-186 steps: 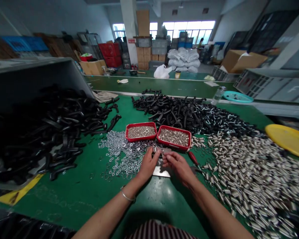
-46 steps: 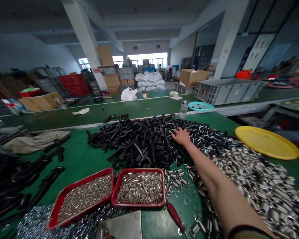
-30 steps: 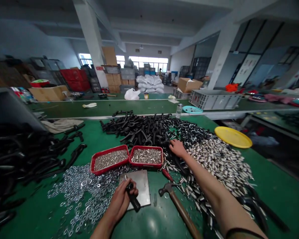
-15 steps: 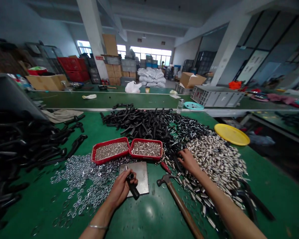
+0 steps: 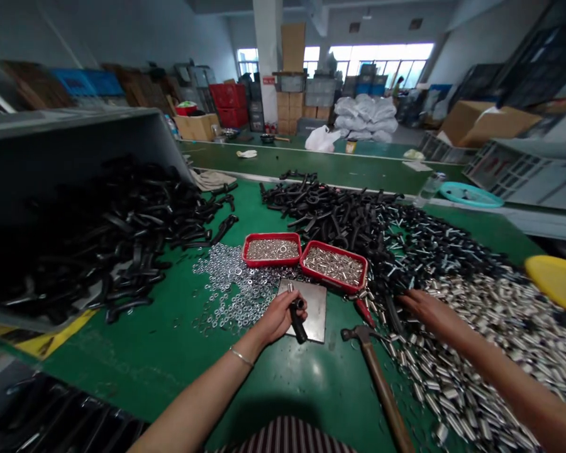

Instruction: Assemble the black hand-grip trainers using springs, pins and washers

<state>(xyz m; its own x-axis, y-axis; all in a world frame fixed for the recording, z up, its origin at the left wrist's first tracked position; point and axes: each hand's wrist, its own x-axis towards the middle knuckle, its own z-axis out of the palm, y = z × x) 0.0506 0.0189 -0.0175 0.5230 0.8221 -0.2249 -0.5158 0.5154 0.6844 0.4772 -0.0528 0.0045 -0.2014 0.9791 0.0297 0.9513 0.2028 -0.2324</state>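
My left hand is closed round a short black handle with a shiny metal sleeve at its top, held over a flat metal plate. On the right, my right hand reaches to where the black parts meet the heap of silver metal sleeves. Its fingers look stretched out, with the tips partly hidden among the dark parts; I see nothing held in them. A claw hammer with a wooden handle lies between my hands. Near its head is a red-handled tool.
Two red trays of small metal pieces stand behind the plate. Loose washers spread to their left. A large grey bin of black handles lies at left. Black pieces with metal pins and a yellow lid are at right.
The view has swung left, so the bench appears further right and more of the grey bin shows. My left hand still grips the black handle; my right hand stays by the black parts.
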